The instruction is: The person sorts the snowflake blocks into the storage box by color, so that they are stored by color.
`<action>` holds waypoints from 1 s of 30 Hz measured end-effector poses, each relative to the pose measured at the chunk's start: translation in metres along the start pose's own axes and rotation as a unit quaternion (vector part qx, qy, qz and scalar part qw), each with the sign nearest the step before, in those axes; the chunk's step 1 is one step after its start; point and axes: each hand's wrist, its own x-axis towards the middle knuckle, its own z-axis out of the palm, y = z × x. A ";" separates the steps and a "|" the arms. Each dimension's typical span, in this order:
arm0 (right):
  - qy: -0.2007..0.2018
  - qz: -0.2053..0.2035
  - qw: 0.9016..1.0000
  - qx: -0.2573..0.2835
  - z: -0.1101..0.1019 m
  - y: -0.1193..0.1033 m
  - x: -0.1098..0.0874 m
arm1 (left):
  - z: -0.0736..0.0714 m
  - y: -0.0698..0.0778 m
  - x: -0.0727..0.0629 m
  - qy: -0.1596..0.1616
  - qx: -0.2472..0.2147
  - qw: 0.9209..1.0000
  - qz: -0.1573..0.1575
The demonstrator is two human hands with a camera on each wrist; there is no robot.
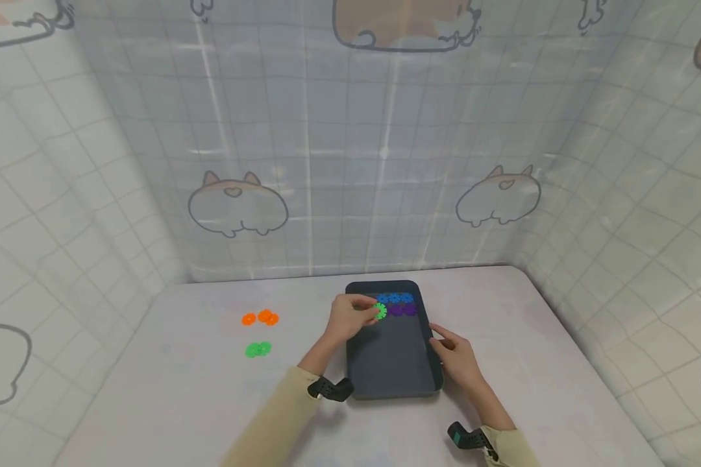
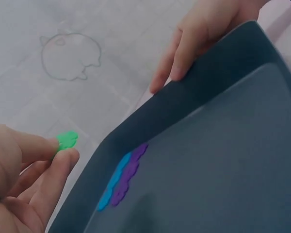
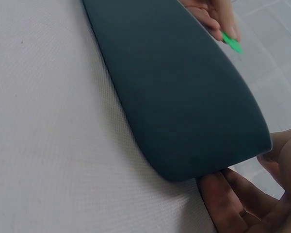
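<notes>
My left hand [image 1: 348,318] pinches a green snowflake building disc [image 1: 381,311] between thumb and fingertips, above the far left part of a dark tray [image 1: 391,370]. In the left wrist view the green disc [image 2: 67,140] is tilted and apart from the tray wall. Inside the tray lie a row of blue discs [image 1: 394,298] along the far end and purple discs [image 1: 402,310] right beside it. My right hand [image 1: 458,360] grips the tray's right wall, its thumb at the rim and fingers against the outer side, as the right wrist view shows.
Left of the tray, several orange discs [image 1: 265,316] lie on the white table [image 1: 175,389]. Nearer to me is a small overlapping group of green discs [image 1: 258,349]. A tiled-print curtain [image 1: 350,194] with cartoon animals encloses the table's back and sides.
</notes>
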 end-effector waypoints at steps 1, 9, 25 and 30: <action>0.001 0.000 1.000 0.000 0.000 0.000 0.000 | 0.004 0.001 0.001 0.000 -0.001 1.000 -0.004; -0.008 0.002 1.000 -0.005 -0.002 0.004 0.004 | 0.031 0.003 0.012 -0.002 -0.009 1.000 -0.029; -0.005 0.005 1.000 0.014 0.001 0.006 0.000 | 0.070 -0.015 0.023 -0.012 0.004 0.997 -0.071; -0.007 0.004 1.000 0.017 -0.001 0.002 0.003 | 0.079 -0.018 0.031 -0.003 -0.001 0.997 -0.080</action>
